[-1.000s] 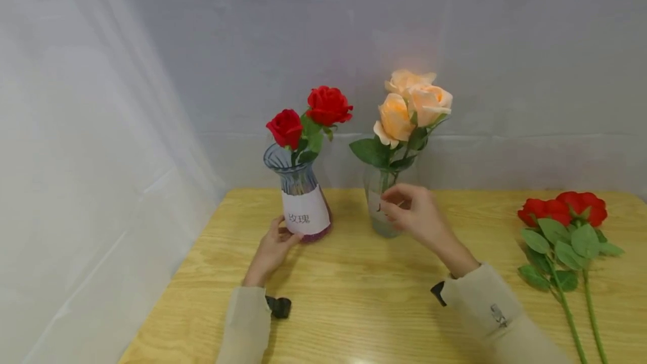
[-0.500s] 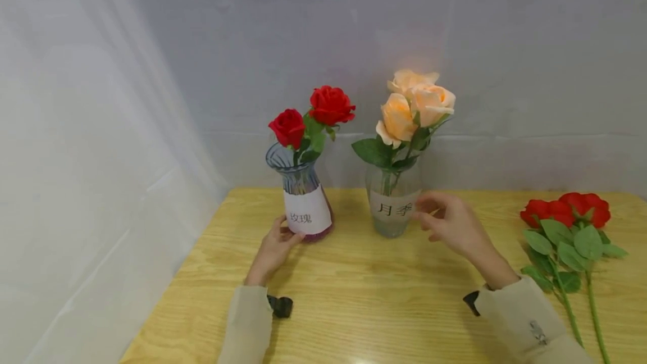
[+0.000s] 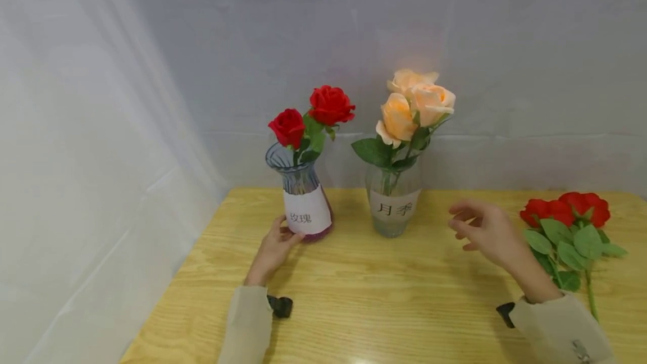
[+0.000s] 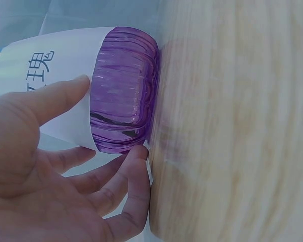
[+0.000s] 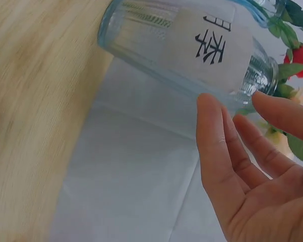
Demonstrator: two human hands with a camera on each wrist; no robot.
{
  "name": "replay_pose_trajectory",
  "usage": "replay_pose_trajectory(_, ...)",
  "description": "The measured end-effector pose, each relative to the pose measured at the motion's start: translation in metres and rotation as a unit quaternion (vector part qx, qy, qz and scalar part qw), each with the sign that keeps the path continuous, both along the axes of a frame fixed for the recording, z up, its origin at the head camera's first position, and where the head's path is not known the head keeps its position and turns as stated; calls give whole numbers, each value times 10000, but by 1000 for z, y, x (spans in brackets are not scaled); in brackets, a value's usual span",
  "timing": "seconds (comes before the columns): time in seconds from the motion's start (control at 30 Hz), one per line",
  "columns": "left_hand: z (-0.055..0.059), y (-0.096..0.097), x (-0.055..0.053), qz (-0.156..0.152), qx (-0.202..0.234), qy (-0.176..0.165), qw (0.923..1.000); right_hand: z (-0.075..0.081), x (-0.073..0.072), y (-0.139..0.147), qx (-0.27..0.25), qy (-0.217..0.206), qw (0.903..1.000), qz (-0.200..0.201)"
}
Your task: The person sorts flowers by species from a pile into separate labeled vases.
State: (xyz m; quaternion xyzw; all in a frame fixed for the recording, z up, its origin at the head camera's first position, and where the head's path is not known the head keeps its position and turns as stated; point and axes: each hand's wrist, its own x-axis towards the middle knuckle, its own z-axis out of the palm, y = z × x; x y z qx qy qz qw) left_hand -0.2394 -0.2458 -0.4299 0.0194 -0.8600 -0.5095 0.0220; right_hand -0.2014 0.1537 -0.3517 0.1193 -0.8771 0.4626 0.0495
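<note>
A blue-and-purple glass vase with a white label holds two red roses, left of centre in the head view. My left hand holds it low down, thumb on the label and fingers around the purple base. To its right stands a clear glass vase with a labelled front and several peach roses. My right hand is in the air right of that vase, fingers loosely bent, holding nothing. In the right wrist view the fingertips overlap the clear vase's edge.
More red roses lie on the wooden table at the right, their stems partly hidden behind my right forearm. A pale sheet hangs behind the table, and another covers the left side.
My right hand has left the front of the clear vase and moved right, uncovering its label. My left hand stays at the blue-and-purple vase.
</note>
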Motion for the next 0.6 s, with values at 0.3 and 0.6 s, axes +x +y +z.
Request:
replay_pose_trajectory(0.3,2,1,0,-21,21,-26,10000,-6,7,33,346,-207,9990,-171)
replay_pose_trajectory(0.6,1,-1,0,-15,-91,-40,9999,-15,11,68,473,-470,9972,-339)
